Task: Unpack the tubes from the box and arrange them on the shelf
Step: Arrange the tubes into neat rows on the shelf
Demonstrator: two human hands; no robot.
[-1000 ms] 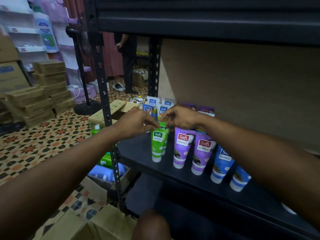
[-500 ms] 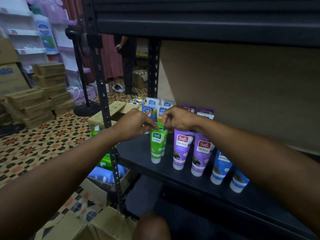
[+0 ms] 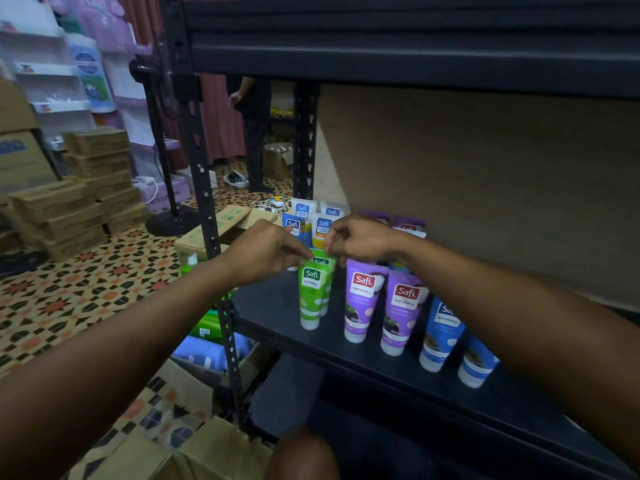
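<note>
Reaching in from the lower corners of the frame, both arms are meeting at centre over the black shelf (image 3: 273,306). The left hand (image 3: 266,251) is pinching the crimped top of the front green tube (image 3: 310,296) between thumb and fingertips. The right hand (image 3: 360,240) is hovering with curled fingers over the rear green tube (image 3: 327,263); whether it is gripping that top, I cannot tell. Compared with a second ago, both hands are keeping almost the same spots, and the right forefinger is now lifting slightly. The green pair is still standing cap-down, touching, in the same place near the shelf's left end. Right of it, two purple tubes (image 3: 363,299) and two blue tubes (image 3: 441,334) are standing unmoved in a row running toward the lower right. White-and-blue tubes (image 3: 323,226) are standing behind the hands. A cardboard box (image 3: 211,452) is sitting open at lower left.
</note>
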